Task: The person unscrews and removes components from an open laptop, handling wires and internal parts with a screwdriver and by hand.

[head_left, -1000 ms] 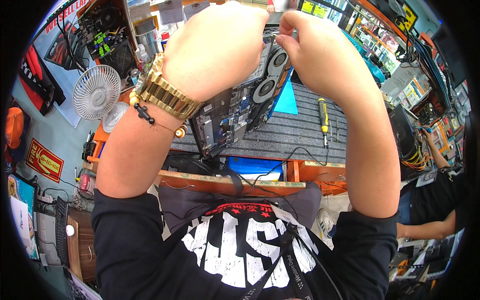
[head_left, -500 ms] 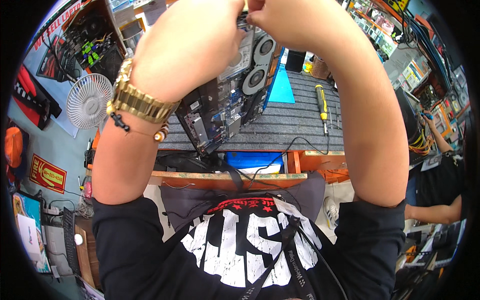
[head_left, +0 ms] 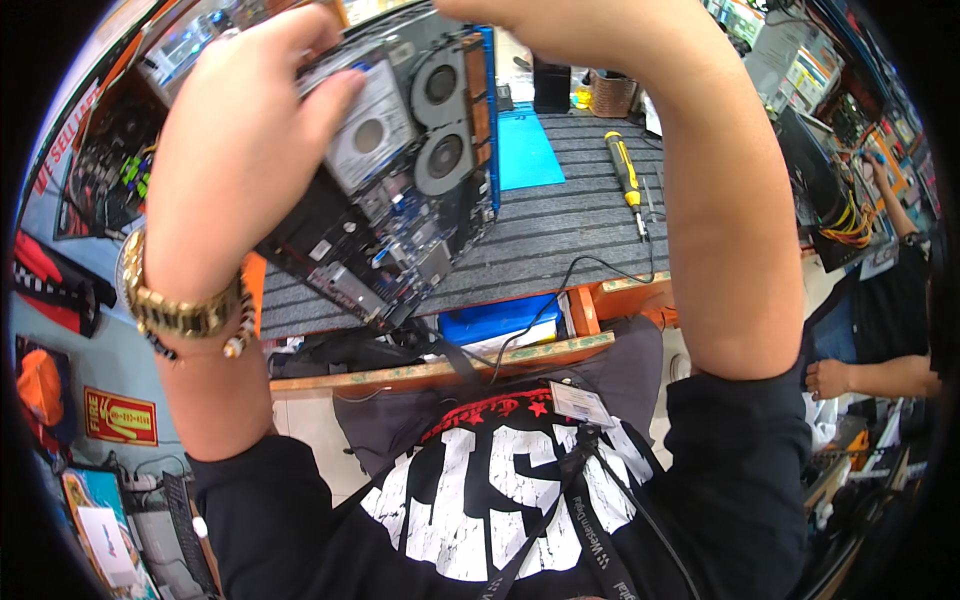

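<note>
An opened laptop [head_left: 410, 215], its board, two round fans [head_left: 441, 157] and silver drive [head_left: 365, 135] exposed, stands tilted on the ribbed bench mat [head_left: 555, 235]. My left hand [head_left: 235, 150] grips its upper left side, thumb over the drive and fingers curled toward the top edge. My right hand [head_left: 545, 20] reaches to the top edge at the frame's upper border; its fingertips are out of sight. Right of the laptop lie a cyan sheet [head_left: 530, 155] and a yellow-and-black screwdriver [head_left: 622, 170], with a thin tool beside it.
An open drawer [head_left: 540, 352] below the bench holds a blue item [head_left: 495, 320] and black cables. A black computer case [head_left: 815, 185] with wires stands at the right, near another person's arm [head_left: 850, 378] and dark clothing. Cluttered electronics [head_left: 120, 160] sit at the upper left.
The laptop and my left hand have shifted left, the laptop's top leaning further over, uncovering more of the fans and drive. My right hand has moved up and left.
</note>
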`<state>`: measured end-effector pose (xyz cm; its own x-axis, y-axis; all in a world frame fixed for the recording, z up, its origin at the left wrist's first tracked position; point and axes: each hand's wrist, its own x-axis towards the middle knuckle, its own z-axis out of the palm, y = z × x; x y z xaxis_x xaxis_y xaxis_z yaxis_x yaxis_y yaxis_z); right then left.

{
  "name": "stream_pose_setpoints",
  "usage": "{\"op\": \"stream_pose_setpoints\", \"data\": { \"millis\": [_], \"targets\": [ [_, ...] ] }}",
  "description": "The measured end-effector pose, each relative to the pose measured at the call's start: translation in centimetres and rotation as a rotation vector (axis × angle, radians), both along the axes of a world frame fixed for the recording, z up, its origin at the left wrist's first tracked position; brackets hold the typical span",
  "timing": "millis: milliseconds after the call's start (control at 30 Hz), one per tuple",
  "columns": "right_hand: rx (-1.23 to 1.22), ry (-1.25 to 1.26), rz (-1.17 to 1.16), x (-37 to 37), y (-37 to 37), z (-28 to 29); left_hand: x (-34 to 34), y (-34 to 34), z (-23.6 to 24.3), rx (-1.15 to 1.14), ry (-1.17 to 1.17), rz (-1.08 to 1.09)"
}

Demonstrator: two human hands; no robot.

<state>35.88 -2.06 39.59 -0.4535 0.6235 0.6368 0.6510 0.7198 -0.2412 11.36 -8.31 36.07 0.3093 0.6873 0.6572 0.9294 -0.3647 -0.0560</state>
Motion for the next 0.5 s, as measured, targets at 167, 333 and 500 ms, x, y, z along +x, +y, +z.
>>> {"op": "stream_pose_setpoints", "data": {
  "millis": [167,333,500],
  "targets": [
    [-0.144,0.154,-0.090,6.5,14.9,-8.9,1.9,2.2,-0.4,-0.051,-0.024,-0.021],
    [-0.421,-0.044,-0.174,5.5,29.0,-24.3,3.8,3.7,0.3,-0.093,-0.145,0.079],
    [-0.510,-0.053,-0.148,0.9,33.8,-30.8,4.7,4.6,0.6,-0.115,-0.172,0.123]
  ]
}}
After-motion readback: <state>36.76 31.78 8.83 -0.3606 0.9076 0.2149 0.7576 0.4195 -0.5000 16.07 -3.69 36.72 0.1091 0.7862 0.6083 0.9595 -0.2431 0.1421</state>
